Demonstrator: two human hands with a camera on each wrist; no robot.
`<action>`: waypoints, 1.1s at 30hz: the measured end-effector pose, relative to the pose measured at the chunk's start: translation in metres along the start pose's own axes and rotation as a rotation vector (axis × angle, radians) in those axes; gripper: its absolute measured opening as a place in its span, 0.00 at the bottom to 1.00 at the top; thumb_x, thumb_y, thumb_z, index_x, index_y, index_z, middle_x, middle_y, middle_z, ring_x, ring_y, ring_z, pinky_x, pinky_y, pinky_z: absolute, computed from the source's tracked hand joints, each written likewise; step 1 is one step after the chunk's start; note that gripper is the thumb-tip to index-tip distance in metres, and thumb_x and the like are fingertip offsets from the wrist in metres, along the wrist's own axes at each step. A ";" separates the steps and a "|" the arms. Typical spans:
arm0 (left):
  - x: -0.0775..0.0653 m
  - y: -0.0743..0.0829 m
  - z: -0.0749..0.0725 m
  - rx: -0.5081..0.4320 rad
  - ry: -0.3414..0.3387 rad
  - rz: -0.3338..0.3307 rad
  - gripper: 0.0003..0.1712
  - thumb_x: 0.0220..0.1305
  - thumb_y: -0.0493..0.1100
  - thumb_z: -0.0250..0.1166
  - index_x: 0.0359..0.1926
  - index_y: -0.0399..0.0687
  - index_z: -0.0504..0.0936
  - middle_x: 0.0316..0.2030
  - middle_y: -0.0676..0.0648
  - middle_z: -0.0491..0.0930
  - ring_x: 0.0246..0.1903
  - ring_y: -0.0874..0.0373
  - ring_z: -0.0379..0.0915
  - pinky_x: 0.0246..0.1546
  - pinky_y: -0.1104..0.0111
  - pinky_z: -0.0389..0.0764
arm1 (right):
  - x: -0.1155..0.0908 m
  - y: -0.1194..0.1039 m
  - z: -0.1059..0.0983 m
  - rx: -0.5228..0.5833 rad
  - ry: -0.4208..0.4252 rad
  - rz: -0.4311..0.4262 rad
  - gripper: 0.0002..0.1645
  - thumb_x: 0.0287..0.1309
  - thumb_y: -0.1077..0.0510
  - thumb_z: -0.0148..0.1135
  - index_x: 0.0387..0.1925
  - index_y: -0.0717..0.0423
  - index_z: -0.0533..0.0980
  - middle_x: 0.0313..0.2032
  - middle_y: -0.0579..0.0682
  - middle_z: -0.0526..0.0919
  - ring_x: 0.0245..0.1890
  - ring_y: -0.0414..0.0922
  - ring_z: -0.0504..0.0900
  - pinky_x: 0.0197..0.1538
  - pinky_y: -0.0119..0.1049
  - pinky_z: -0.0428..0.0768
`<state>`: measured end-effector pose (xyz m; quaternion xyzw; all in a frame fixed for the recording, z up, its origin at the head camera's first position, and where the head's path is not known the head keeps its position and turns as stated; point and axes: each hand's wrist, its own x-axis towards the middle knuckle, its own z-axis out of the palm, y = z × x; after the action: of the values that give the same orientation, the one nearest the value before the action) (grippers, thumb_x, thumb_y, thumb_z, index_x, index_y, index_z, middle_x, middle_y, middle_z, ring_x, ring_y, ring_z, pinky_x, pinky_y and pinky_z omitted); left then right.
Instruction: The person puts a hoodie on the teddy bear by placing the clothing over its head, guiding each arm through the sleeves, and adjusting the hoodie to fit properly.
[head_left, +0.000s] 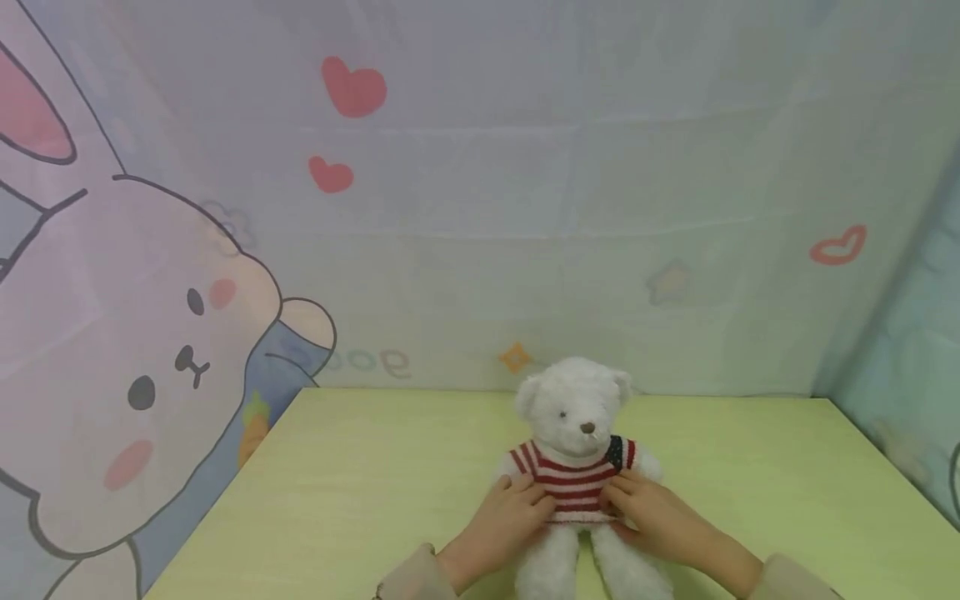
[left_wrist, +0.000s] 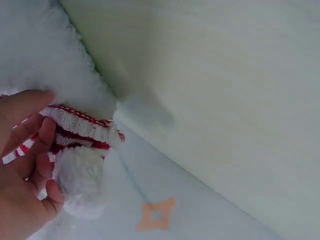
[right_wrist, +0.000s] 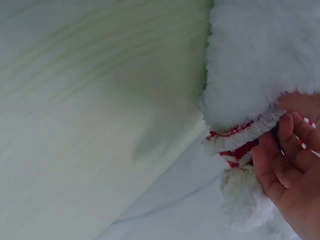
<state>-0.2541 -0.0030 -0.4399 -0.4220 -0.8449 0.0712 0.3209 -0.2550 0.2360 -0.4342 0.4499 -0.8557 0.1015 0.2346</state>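
A white plush teddy bear [head_left: 573, 400] sits upright on the table, facing the head camera. It wears a red-and-white striped knit sweater [head_left: 573, 479] with a dark patch at one shoulder. My left hand [head_left: 513, 512] pinches the sweater's lower edge on one side, thumb over the white ribbed hem [left_wrist: 82, 125]. On the opposite side my right hand [head_left: 656, 512] grips the same hem, its curled fingers [right_wrist: 267, 150] at the knit. Fluffy white legs [head_left: 547, 567] stretch out below the hem, between my wrists.
The pale yellow-green table [head_left: 360, 475] reaches back to a hanging cloth [head_left: 480, 208] printed with hearts and a large rabbit. Another cloth [head_left: 915, 367] hangs along the right side.
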 end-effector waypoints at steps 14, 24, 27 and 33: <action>-0.004 0.002 0.001 0.125 -0.084 0.091 0.06 0.50 0.45 0.61 0.30 0.62 0.74 0.18 0.59 0.74 0.21 0.65 0.66 0.21 0.74 0.57 | -0.015 -0.001 0.009 -0.307 0.214 -0.255 0.26 0.68 0.59 0.22 0.36 0.47 0.72 0.32 0.49 0.65 0.24 0.36 0.59 0.20 0.21 0.56; -0.007 0.007 0.007 0.157 0.039 0.078 0.08 0.44 0.42 0.64 0.21 0.57 0.71 0.15 0.60 0.69 0.18 0.70 0.64 0.18 0.76 0.65 | -0.022 0.000 0.016 -0.402 0.145 -0.125 0.29 0.68 0.56 0.19 0.29 0.52 0.71 0.29 0.45 0.74 0.32 0.41 0.72 0.30 0.30 0.73; -0.006 0.007 0.008 0.176 0.018 0.034 0.11 0.42 0.41 0.64 0.16 0.57 0.69 0.11 0.61 0.67 0.12 0.71 0.59 0.11 0.75 0.61 | -0.022 0.001 0.018 -0.437 0.157 -0.066 0.32 0.68 0.55 0.16 0.26 0.53 0.71 0.24 0.46 0.74 0.26 0.41 0.72 0.21 0.27 0.68; -0.004 0.005 0.002 0.093 -0.079 -0.001 0.07 0.45 0.42 0.64 0.17 0.55 0.74 0.18 0.58 0.71 0.18 0.68 0.64 0.11 0.76 0.62 | -0.025 0.002 0.013 -0.331 0.047 0.007 0.19 0.67 0.55 0.35 0.25 0.49 0.70 0.17 0.42 0.71 0.15 0.36 0.64 0.15 0.23 0.55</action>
<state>-0.2505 -0.0028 -0.4456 -0.4029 -0.8529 0.1270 0.3067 -0.2485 0.2499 -0.4576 0.3996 -0.8565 -0.0297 0.3254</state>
